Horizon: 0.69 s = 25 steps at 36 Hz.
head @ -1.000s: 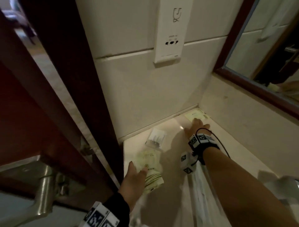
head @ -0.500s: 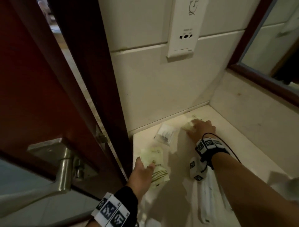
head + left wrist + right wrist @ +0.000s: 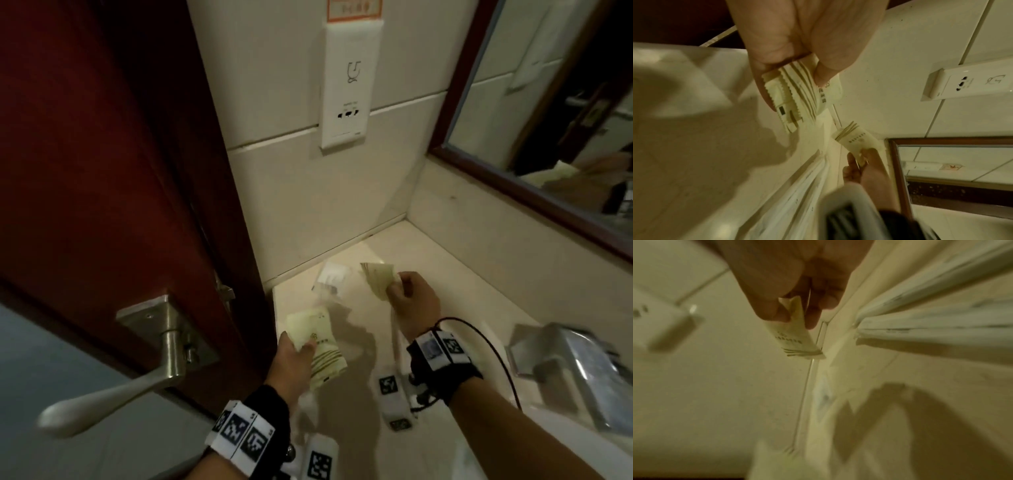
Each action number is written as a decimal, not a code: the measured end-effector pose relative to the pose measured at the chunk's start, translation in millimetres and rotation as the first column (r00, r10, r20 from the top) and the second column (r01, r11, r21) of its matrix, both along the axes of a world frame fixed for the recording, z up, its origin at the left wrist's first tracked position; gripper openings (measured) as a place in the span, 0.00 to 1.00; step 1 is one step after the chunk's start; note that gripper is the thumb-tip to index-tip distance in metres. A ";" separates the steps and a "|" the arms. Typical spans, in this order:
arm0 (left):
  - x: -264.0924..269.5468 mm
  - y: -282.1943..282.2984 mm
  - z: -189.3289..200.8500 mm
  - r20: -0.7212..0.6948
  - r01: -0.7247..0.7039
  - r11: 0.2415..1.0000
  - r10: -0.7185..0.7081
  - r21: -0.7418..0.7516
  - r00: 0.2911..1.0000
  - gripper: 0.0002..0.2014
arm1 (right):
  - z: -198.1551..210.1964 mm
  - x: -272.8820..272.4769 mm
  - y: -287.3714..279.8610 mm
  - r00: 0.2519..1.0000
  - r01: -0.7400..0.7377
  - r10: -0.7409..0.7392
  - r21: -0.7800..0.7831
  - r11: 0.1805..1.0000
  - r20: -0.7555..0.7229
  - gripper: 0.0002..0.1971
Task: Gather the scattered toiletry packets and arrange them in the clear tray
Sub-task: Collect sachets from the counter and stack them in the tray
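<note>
Fingers of my left hand are curled around a small stack of pale yellow-green paper packets with brown stripes, and the thumb presses on top. This stack is held just above the cream stone worktop, near its left edge by the dark red door. My right hand pinches another pale striped packet between thumb and fingers, lifted over the back part of the worktop. One clear plastic sachet lies flat near the wall corner, between the two hands. I cannot see the tray clearly.
</note>
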<state>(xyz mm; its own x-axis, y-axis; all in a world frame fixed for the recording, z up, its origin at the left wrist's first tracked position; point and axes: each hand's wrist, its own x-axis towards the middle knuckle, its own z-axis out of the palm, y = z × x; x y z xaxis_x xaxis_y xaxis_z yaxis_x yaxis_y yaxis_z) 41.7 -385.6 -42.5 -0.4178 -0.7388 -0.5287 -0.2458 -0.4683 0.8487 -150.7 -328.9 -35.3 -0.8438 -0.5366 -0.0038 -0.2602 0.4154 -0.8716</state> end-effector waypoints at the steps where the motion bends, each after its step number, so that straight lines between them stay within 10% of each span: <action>1: 0.9 1.9 1.3 -0.003 0.005 1.000 -0.004 0.011 1.000 0.07 | 4.7 7.5 10.4 0.996 0.041 -0.034 -0.082 0.996 0.078 0.02; 7: 7.2 22.7 8.0 -0.025 0.096 0.994 -0.095 0.045 0.995 0.05 | 28.7 50.0 77.9 0.848 0.073 0.060 -0.229 0.971 0.527 0.19; 19: -0.7 117.0 18.8 -0.115 0.385 0.914 -0.371 0.131 0.921 0.12 | 35.9 116.6 203.3 0.732 0.351 -0.087 -0.264 0.898 0.676 0.20; 25: -1.5 172.2 31.7 -0.211 0.495 0.855 -0.461 0.155 0.862 0.13 | 46.3 134.7 251.7 0.808 0.345 -0.174 -0.213 0.914 0.563 0.19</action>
<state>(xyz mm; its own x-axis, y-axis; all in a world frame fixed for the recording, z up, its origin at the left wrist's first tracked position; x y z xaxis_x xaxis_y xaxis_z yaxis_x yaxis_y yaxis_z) 40.2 -213.4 -10.9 -0.7835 -0.3131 -0.5367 -0.3511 -0.4894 0.7982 -16.0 -77.2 11.0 -0.8654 -0.3450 -0.3634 0.3490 0.1052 -0.9312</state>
